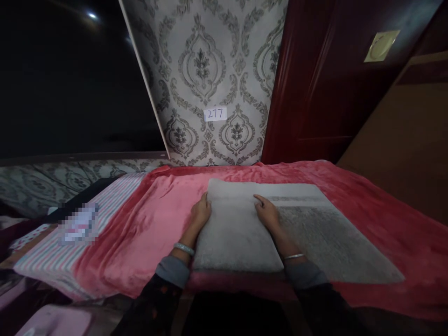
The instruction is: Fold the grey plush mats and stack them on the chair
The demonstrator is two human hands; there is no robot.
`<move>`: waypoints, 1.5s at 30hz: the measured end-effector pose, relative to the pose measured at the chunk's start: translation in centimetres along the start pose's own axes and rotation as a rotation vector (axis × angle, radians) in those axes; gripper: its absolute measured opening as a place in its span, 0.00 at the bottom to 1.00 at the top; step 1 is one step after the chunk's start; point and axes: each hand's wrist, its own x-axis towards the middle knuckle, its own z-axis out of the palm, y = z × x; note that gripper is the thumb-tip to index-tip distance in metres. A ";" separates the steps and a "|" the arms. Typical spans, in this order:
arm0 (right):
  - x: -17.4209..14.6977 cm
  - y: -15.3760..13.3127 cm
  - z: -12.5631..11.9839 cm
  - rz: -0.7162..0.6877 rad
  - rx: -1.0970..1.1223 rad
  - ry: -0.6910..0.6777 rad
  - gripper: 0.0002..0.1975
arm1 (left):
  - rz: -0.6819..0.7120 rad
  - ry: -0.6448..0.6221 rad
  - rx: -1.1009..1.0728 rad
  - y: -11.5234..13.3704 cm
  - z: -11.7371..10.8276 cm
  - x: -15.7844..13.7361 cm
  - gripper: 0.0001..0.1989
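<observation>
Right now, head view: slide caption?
Left hand and right hand on a partly folded gray cloth, atop a red blanket.

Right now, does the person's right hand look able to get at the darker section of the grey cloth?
Probably yes: the right hand is at the edge of the lighter section, just beside the darker section, with nothing visible blocking it.

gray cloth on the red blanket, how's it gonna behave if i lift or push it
The gray cloth is probably floppy, since its left part looks doubled over and lies flat. It is likely light for its spread, as its edges look thin. Pushed, it may drag or bunch rather than slide, because the red blanket beneath looks plush.
</observation>
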 end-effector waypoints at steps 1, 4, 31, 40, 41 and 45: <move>0.0 0.2 -0.1 -0.003 0.027 -0.001 0.23 | 0.003 -0.021 0.012 0.0 -0.2 0.2 0.28; 0.1 0.3 -0.3 -0.012 0.084 -0.001 0.22 | 0.026 -0.068 0.023 0.1 -0.6 1.6 0.29; 0.1 0.0 -0.4 -0.016 0.091 -0.021 0.26 | 0.101 -0.078 -0.035 0.5 1.0 6.8 0.29; 0.0 -0.5 -0.8 0.009 0.032 -0.020 0.29 | 0.070 -0.045 -0.197 -0.4 -0.3 3.7 0.32; -0.1 -0.6 -0.8 0.015 0.027 -0.027 0.29 | 0.067 -0.050 -0.229 -0.8 -0.4 2.6 0.33; 0.0 -0.7 -1.1 0.015 0.015 -0.041 0.29 | 0.091 -0.097 -0.314 -2.8 0.0 -3.1 0.37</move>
